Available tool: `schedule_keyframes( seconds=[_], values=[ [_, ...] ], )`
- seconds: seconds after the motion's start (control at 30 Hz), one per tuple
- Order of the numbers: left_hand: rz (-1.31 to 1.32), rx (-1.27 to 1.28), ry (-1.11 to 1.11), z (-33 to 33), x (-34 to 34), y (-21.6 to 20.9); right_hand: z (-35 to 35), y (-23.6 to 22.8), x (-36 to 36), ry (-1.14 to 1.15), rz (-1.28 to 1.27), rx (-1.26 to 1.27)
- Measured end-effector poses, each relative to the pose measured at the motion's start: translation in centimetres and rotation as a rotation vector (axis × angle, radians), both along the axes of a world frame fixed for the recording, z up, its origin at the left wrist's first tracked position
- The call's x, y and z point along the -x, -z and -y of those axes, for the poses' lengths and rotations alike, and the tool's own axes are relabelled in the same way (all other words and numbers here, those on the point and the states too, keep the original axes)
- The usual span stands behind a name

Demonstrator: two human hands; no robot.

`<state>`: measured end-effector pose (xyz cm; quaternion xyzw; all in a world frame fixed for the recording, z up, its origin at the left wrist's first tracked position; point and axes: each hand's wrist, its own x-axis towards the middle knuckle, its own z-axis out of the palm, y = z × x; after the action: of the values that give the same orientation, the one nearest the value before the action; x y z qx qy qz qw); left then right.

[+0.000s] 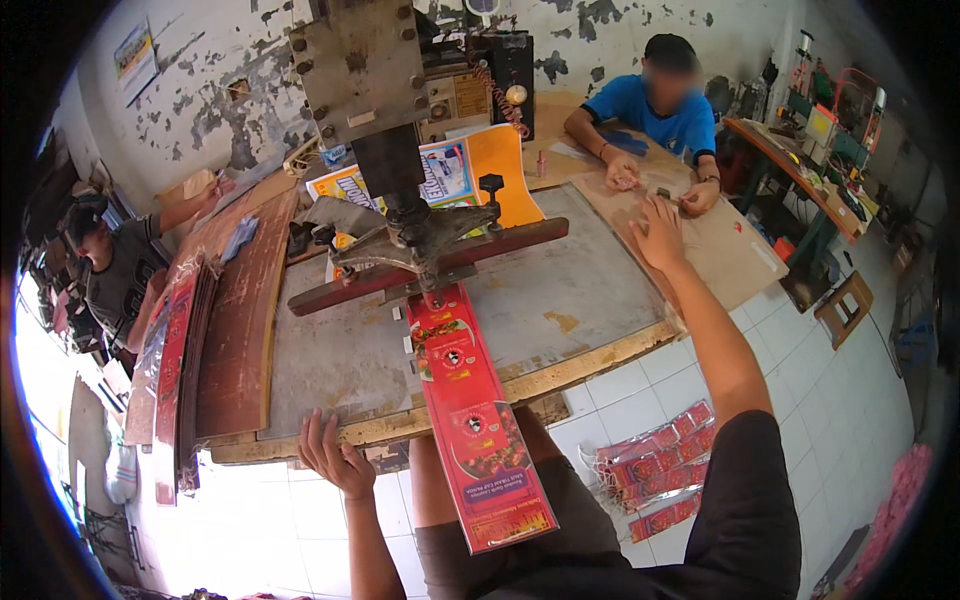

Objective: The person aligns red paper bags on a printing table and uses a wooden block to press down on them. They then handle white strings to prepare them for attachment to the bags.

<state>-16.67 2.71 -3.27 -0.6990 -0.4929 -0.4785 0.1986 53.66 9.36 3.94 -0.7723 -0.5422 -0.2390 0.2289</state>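
Observation:
A long red printed plastic strip [468, 400], perhaps a stack of packets, lies under the crossbar of a metal press [420, 260]. Its near end hangs over the table's front edge, above my lap. Against that edge, left of the strip, rests my left hand [336, 455], fingers apart and holding nothing. My right arm stretches out to the far right. There my right hand [658, 236] is spread over a brown board [735, 255], close to a small dark object [661, 192] by a co-worker's hands. Whether my fingertips touch that object I cannot tell.
Stacked red sheets [175, 350] and wooden boards [240, 310] stand at the left, with another person beyond. A co-worker in a blue shirt [640, 105] sits at the far right. Bundles of red packets [660, 460] lie on the tiled floor. A wooden stool [846, 306] stands farther right.

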Motion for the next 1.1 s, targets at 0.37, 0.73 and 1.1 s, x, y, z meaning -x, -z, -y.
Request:
schedule_keyframes(
  seconds=[0.37, 0.73, 1.1],
  values=[
    [-0.093, 0.112, -0.004, 2.5, 1.9, 1.5, 0.1, 0.3, 1.2, 0.23, -0.201, 0.14],
    [-0.019, 0.157, 0.001, 3.7, 1.0, 1.8, -0.2, 0.1, 0.8, 0.28, -0.219, 0.16],
    [-0.194, 0.129, 0.274, 3.9, -4.7, -0.4, -0.5, 1.4, -0.4, 0.252, -0.169, 0.06]
  ],
)
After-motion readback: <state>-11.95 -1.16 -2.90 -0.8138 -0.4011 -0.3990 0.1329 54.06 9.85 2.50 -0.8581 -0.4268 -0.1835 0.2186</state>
